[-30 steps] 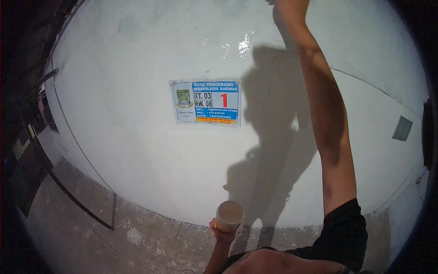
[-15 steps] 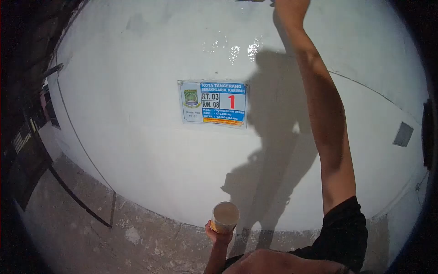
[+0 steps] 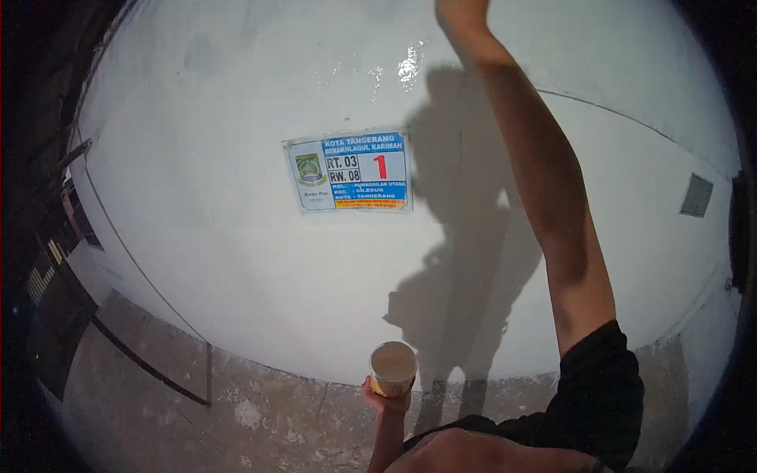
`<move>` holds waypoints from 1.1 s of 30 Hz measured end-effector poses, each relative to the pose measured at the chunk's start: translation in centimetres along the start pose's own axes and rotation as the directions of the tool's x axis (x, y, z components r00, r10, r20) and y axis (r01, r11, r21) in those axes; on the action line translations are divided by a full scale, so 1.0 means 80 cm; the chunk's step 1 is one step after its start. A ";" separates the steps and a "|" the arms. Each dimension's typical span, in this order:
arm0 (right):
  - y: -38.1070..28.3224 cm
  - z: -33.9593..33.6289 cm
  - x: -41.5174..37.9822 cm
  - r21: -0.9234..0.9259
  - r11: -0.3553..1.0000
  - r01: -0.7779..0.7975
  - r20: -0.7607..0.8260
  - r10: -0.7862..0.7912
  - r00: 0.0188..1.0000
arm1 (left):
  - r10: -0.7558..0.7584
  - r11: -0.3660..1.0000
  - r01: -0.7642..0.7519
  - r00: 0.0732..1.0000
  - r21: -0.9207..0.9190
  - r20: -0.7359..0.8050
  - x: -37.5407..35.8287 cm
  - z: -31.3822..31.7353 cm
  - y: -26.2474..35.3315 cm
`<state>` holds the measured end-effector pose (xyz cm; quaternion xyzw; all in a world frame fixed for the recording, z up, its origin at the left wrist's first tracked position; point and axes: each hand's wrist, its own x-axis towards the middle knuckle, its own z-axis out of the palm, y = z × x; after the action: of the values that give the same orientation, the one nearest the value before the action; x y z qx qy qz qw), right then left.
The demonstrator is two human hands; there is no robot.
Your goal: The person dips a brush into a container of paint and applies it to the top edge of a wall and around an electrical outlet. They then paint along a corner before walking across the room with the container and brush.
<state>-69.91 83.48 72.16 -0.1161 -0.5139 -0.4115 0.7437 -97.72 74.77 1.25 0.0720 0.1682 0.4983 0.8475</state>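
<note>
My left hand (image 3: 385, 398) is low in the view and grips a small round can (image 3: 393, 366) of pale paint from below, holding it upright in front of the white wall (image 3: 236, 260). My right arm stretches up the wall, and my right hand (image 3: 461, 9) is cut off by the top edge, so whatever it holds is hidden. Just left of that hand a wet, glossy patch (image 3: 406, 67) shines on the wall. A blue and white address plate (image 3: 351, 171) is fixed to the wall left of my arm.
My shadow (image 3: 465, 236) falls on the wall under the raised arm. A small grey vent grille (image 3: 697, 195) sits at the right. Bare rough concrete (image 3: 260, 410) runs along the wall's foot. A dark gate or fence (image 3: 47, 276) stands at the far left.
My right arm has swung leftwards along the top of the wall, and the view has shifted slightly. The can in my left hand has stayed at about the same place.
</note>
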 end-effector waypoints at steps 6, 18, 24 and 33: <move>0.001 -0.018 -0.009 0.057 0.977 -0.205 0.048 0.202 0.978 | -0.032 0.999 0.029 0.997 -0.045 -0.075 -0.001 0.015 -0.001; -0.011 -0.043 -0.002 0.106 0.966 -0.234 0.031 0.232 0.972 | -0.043 0.998 0.033 0.983 -0.059 -0.179 0.012 0.020 -0.019; -0.012 -0.055 0.000 0.078 0.979 -0.188 0.027 0.186 0.982 | -0.045 0.999 0.041 0.991 -0.034 -0.127 0.006 0.015 -0.020; -0.007 -0.086 0.004 0.208 0.947 -0.246 0.000 0.251 0.968 | -0.031 0.999 0.030 0.999 -0.039 -0.042 0.020 -0.015 -0.026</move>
<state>-65.65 78.86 69.22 -0.0966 -0.5251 -0.2606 0.8044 -95.76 75.11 -0.84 0.0426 0.1779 0.4898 0.8524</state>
